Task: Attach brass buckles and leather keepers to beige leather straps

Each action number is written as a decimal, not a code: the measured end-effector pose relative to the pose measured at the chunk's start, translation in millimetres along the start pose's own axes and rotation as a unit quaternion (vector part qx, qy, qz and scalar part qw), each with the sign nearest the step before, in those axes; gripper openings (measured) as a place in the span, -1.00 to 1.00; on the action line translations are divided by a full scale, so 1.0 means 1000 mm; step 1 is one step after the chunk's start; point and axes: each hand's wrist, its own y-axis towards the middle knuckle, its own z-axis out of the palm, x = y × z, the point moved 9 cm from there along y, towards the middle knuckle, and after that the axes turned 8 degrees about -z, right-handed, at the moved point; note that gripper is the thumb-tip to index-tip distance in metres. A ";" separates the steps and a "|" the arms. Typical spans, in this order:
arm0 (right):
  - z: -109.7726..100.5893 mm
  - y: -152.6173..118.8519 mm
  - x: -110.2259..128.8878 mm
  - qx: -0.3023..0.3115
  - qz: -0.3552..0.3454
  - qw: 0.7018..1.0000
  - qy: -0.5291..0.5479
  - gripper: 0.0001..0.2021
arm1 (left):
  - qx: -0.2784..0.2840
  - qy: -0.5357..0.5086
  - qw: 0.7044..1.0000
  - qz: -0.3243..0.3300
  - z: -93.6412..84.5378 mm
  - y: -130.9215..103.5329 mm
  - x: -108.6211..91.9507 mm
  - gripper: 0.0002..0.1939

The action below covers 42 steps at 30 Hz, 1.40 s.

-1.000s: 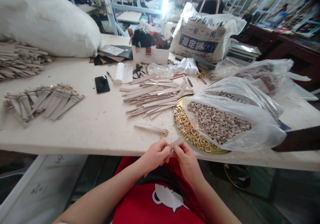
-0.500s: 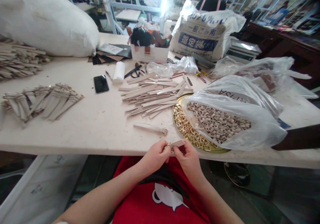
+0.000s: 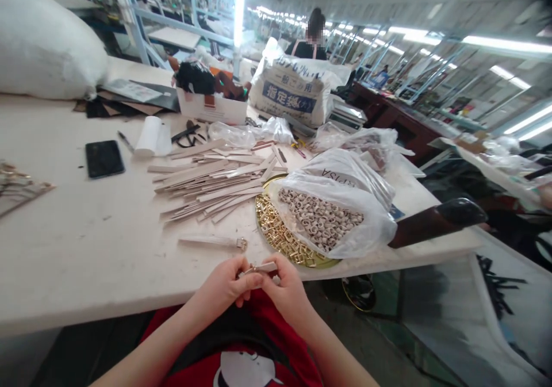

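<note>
At the table's front edge, my left hand [image 3: 228,283] and my right hand [image 3: 285,292] are together, fingers closed on one beige strap [image 3: 266,267]. A small gold buckle shows between the fingertips, partly hidden by them. Just beyond my hands lies another beige strap [image 3: 211,242] with a gold buckle at its right end. Farther back is a pile of loose beige strips [image 3: 215,186]. To the right, a round gold tray [image 3: 330,262] carries many small gold buckles [image 3: 280,232] and an open plastic bag [image 3: 375,226] of small beige loops [image 3: 319,217].
A black phone [image 3: 104,158], a white roll [image 3: 149,137] and black scissors [image 3: 190,135] lie at the left back. Behind stand a white box [image 3: 211,108] and a large printed sack [image 3: 288,94]. A dark handle-like bar [image 3: 435,220] juts over the right edge. A person [image 3: 308,45] is in the background.
The view has turned right, so the table's things sit farther left in it. Both hands stay closed on the strap, with the left thumb now laid across it near the buckle.
</note>
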 end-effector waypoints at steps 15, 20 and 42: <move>-0.162 0.071 -0.054 0.023 -0.005 0.774 -0.633 -0.83 | -0.037 0.097 0.994 0.045 -0.001 -0.004 -0.011 -0.71; -0.163 0.072 -0.049 0.006 -0.018 0.768 -0.640 -0.89 | -0.031 0.114 0.992 0.034 -0.001 -0.005 -0.005 -0.69; 0.021 0.010 -0.048 -0.057 0.133 0.957 0.251 -0.80 | -0.139 -0.033 0.988 0.057 -0.019 0.011 -0.004 -0.68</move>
